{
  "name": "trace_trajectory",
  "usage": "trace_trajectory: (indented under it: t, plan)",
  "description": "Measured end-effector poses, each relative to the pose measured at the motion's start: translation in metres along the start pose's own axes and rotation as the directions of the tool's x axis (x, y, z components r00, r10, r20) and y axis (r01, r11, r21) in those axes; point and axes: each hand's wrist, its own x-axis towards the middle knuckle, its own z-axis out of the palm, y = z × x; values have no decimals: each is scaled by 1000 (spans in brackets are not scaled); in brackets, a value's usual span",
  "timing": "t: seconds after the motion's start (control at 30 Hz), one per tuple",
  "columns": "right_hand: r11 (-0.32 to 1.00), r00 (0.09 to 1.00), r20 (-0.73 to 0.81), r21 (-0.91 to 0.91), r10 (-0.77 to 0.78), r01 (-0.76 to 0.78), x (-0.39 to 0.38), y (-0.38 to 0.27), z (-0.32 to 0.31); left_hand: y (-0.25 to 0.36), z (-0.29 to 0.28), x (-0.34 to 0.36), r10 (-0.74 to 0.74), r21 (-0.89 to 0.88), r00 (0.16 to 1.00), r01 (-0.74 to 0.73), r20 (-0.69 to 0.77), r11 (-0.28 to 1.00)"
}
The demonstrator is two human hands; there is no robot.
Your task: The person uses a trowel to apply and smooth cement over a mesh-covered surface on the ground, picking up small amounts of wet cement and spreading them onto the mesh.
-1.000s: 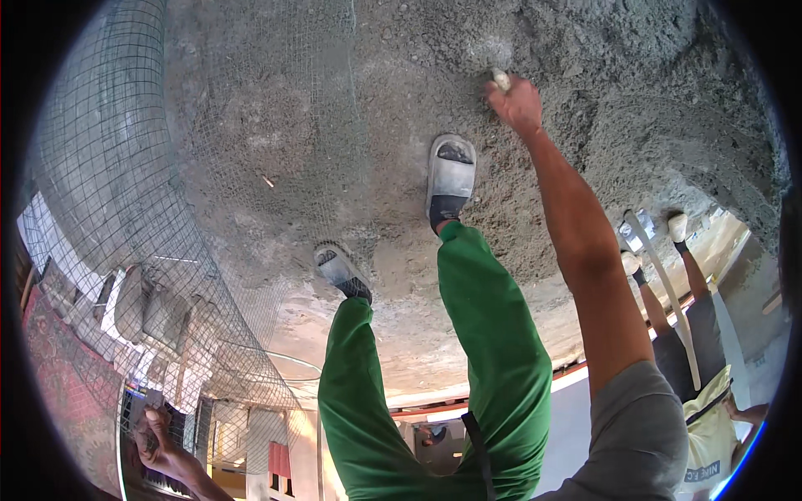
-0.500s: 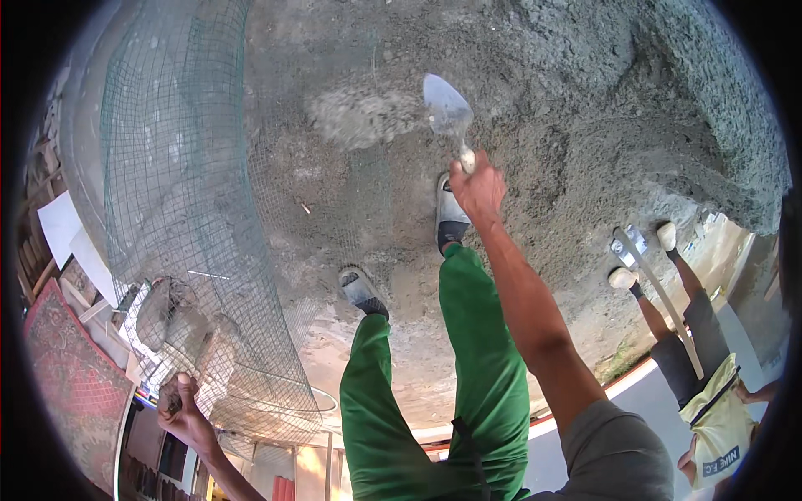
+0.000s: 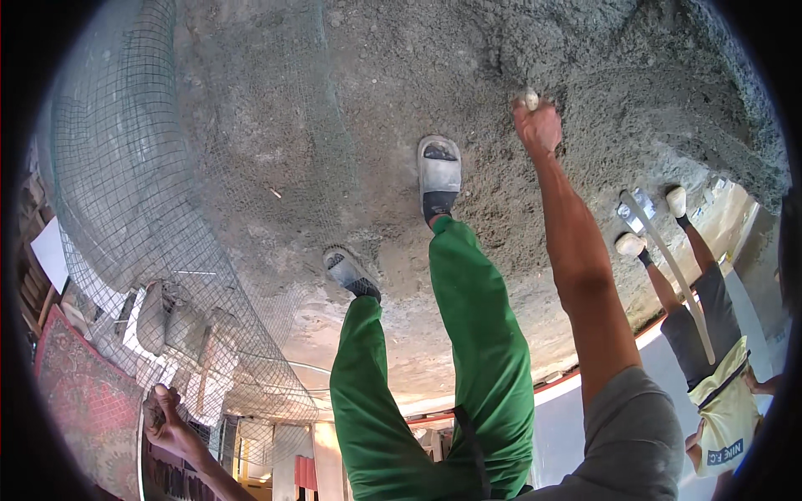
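My right hand is closed round the pale handle of a trowel, arm stretched forward over the grey wet mortar. Its blade cannot be made out against the mortar. At the lower left, my left hand is closed with the thumb up, a small dark shape by its fingers that I cannot make out. Beside that hand, green wire mesh curves up along the left side. Both my feet, in grey sandals, stand on the mortar-covered ground.
At the right a co-worker in dark shorts stands by a long-handled shovel. A patterned red rug hangs at the lower left, near stones and white boards behind the mesh. Mortar is heaped at the upper right.
My right hand has moved right and farther away with the trowel, whose blade no longer shows. Loose mortar seen flying before is gone from the air. The view has shifted a little.
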Motion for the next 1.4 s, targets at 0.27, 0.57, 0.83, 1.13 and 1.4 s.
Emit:
trace_trajectory:
  t: [0.27, 0.57, 0.83, 1.13, 1.4]
  plan:
    - [997, 993, 114, -76, 3, 5, -130, -114, -69, 15, -9, -3, -24, -150, 1000, 26, 12, 988]
    - [960, 958, 142, 96, 247, -262, -175, 27, 53, 12, -4, -7, 13, -79, 999, -10, 33, 997]
    - [976, 975, -44, -13, 219, -219, 70, 56, -3, 24, 19, -1, -44, 62, 994, 51, -104, 997]
    - [988, 985, -105, 92, 134, -125, -66, -8, -35, 30, -6, -3, 33, -98, 999, -30, 30, 995]
    - [992, 979, 160, 55, -122, 115, -193, -137, -28, 10, -13, -12, -28, -213, 999, 32, 24, 977]
